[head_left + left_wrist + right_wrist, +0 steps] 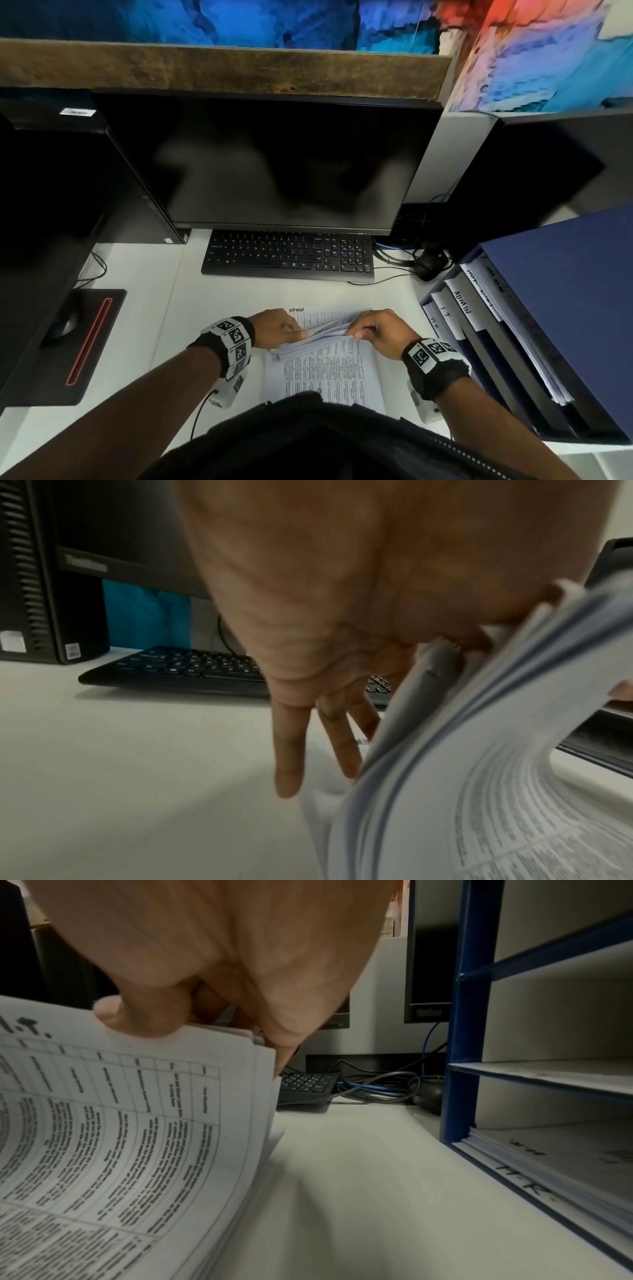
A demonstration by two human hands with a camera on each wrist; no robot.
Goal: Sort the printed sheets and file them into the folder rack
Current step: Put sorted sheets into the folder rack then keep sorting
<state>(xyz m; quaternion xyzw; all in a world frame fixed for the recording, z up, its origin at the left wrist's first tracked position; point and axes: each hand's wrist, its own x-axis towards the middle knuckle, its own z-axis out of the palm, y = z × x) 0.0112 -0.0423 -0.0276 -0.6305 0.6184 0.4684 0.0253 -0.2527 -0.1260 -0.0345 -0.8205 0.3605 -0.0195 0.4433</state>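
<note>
A stack of printed sheets lies on the white desk in front of me. Both hands lift the far edge of its upper sheets. My left hand pinches the left part of the raised sheets, and its other fingers point down to the desk. My right hand grips the right corner, thumb on a sheet marked I.T.. A sheet headed ADMIN shows underneath. The blue folder rack stands to the right, with slots labelled H.R., I.T. and ADMIN.
A black keyboard and a dark monitor sit beyond the sheets. A computer tower and a mouse on a black pad are at the left. Cables and another mouse lie beside the rack.
</note>
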